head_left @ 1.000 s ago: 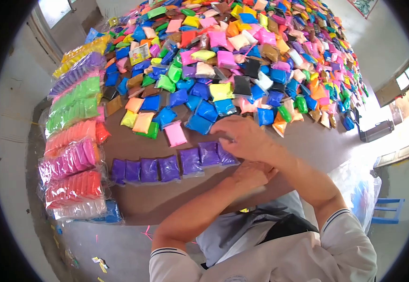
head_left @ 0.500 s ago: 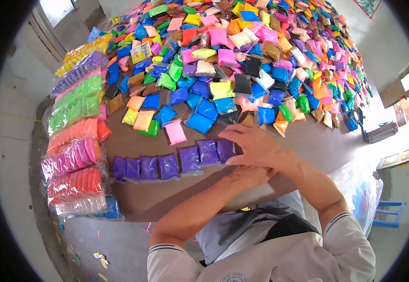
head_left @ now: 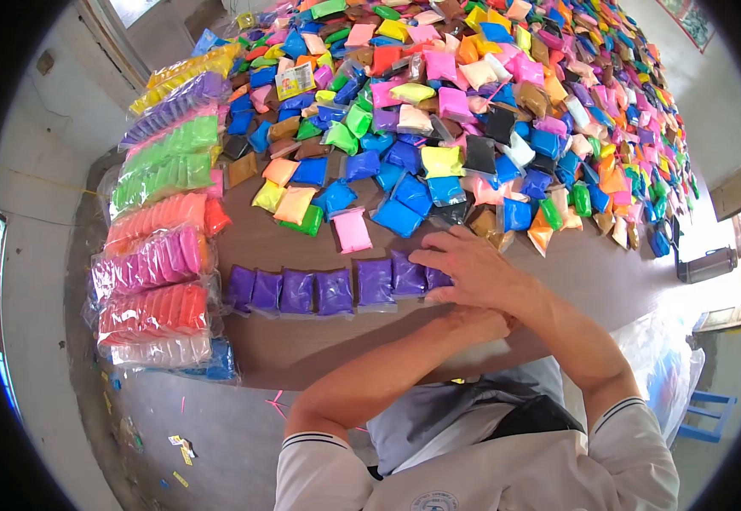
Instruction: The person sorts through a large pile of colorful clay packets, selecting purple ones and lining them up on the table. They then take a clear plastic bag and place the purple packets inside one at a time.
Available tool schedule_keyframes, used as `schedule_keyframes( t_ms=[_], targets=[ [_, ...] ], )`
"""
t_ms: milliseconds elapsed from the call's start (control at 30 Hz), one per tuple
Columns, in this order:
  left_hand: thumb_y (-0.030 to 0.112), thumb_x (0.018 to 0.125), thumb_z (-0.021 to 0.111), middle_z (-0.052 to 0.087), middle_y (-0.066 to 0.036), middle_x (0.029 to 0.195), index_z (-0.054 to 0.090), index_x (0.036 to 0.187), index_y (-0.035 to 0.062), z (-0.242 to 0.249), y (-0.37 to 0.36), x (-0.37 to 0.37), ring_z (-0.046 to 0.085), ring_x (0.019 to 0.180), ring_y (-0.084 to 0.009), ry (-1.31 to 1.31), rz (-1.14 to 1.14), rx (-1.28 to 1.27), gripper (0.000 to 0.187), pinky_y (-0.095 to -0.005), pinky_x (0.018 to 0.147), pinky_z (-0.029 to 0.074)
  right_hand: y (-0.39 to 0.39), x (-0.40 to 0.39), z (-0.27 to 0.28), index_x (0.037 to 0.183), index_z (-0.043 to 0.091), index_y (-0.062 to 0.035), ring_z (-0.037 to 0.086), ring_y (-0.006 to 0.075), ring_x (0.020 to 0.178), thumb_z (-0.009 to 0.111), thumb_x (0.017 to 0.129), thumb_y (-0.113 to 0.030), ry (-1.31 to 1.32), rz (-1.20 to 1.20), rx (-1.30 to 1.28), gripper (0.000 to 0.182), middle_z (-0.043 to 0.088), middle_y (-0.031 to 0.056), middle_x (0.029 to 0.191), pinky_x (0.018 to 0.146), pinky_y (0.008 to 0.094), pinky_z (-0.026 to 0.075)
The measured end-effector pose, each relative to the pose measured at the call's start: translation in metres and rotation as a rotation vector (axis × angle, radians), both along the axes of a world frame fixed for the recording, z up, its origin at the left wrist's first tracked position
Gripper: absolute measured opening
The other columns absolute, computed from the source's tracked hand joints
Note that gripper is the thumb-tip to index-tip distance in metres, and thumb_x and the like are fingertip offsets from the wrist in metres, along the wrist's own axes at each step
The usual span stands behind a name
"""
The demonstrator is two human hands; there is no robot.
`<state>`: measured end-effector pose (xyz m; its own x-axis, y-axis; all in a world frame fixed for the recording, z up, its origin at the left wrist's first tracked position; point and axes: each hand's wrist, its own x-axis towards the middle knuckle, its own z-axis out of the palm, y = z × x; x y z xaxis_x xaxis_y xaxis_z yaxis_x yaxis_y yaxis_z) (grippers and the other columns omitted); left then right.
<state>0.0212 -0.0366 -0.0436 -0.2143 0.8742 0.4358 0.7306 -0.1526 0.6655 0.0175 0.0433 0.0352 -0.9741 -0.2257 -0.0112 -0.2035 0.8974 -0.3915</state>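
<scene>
A row of several small purple packets in clear wrap lies on the brown table. At its right end my right hand reaches down, thumb and fingers bent around the last purple packet, which is partly covered. Its fingertips also come up against the neighbouring packet. Beneath my right wrist rests my left hand, close to the table; its fingers are hidden. Just beyond the row lies a pink packet.
A large heap of mixed coloured packets covers the far side of the table. Clear bags of packets sorted by colour line the left edge. At right are a dark cylindrical object, a clear plastic bag and a blue stool.
The view has shifted, so the scene sits further right. My right hand has moved slightly left along the row and covers more of the last purple packet. My left hand stays under the right wrist.
</scene>
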Motion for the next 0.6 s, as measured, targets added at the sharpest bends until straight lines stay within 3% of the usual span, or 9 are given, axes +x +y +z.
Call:
schedule_keyframes(
  t_ms=[300, 400, 467, 600],
  targets=[
    [0.026, 0.089, 0.063, 0.064, -0.019, 0.113, 0.065, 0.115, 0.0048, 0.005, 0.001, 0.005, 0.058, 0.109, -0.0379, -0.004, 0.044, 0.011, 0.033, -0.0483, 0.095, 0.044, 0.011, 0.012, -0.007, 0.122, 0.061, -0.0085, 0.054, 0.0314, 0.114, 0.079, 0.073, -0.026, 0.188, -0.054, -0.106, 0.055, 0.058, 0.0119, 0.122, 0.097, 0.0425, 0.045],
    [0.025, 0.088, 0.064, 0.063, -0.018, 0.114, 0.066, 0.111, 0.0037, 0.007, 0.006, 0.003, 0.057, 0.11, -0.0375, -0.054, -0.055, -0.123, 0.031, -0.0477, 0.096, 0.044, 0.017, 0.017, 0.004, 0.12, 0.062, -0.0076, 0.056, 0.032, 0.114, 0.077, 0.077, -0.025, 0.236, -0.161, -0.181, 0.049, 0.06, 0.0122, 0.122, 0.097, 0.044, 0.046],
    [0.023, 0.087, 0.065, 0.06, -0.016, 0.116, 0.067, 0.105, 0.0022, 0.007, 0.011, -0.004, 0.054, 0.113, -0.0364, -0.111, -0.207, -0.289, 0.027, -0.0467, 0.097, 0.043, 0.029, 0.015, 0.014, 0.111, 0.064, -0.0073, 0.061, 0.0334, 0.105, 0.073, 0.08, -0.021, 0.332, -0.272, -0.188, 0.035, 0.065, 0.0141, 0.112, 0.089, 0.0445, 0.049],
    [0.023, 0.088, 0.066, 0.06, -0.011, 0.114, 0.066, 0.089, 0.0032, 0.017, 0.007, -0.007, 0.054, 0.112, -0.0308, 0.061, -0.2, -0.155, 0.02, -0.0428, 0.097, 0.043, 0.062, 0.003, 0.028, 0.098, 0.067, -0.0067, 0.066, 0.0337, 0.084, 0.069, 0.082, -0.013, 0.568, -0.492, -0.249, 0.018, 0.068, 0.0144, 0.09, 0.072, 0.0424, 0.053]
  ],
)
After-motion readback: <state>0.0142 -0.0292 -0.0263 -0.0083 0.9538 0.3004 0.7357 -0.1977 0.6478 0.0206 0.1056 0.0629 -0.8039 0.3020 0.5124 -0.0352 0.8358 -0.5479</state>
